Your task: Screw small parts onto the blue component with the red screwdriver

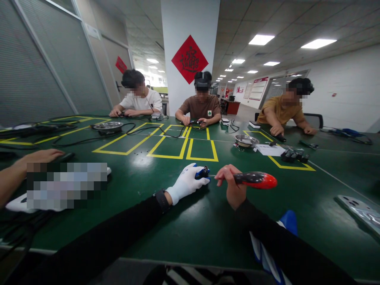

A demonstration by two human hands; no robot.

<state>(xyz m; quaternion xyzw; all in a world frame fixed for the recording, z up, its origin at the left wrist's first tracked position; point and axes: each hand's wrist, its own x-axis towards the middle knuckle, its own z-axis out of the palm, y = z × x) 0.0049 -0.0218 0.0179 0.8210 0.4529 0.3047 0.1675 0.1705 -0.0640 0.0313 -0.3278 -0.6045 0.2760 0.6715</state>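
My left hand (pixel 190 182), in a white glove with blue fingertips, is closed around a small black part (pixel 204 171) just above the green table. Its exact kind is too small to make out. Bare, my right hand (pixel 230 185) grips a screwdriver (pixel 255 179) with a black and red handle. The screwdriver lies nearly level, its thin shaft pointing left to the black part. Whether the tip touches the part I cannot tell. Under my right forearm lies a loose blue and white glove (pixel 289 223).
Yellow tape (pixel 202 160) marks rectangles on the green table (pixel 166 245). Metal bowls (pixel 246 140) and black parts (pixel 293 155) stand farther back. A phone (pixel 360 211) lies at right. Three people sit opposite; another person's hand (pixel 44 156) reaches in from the left.
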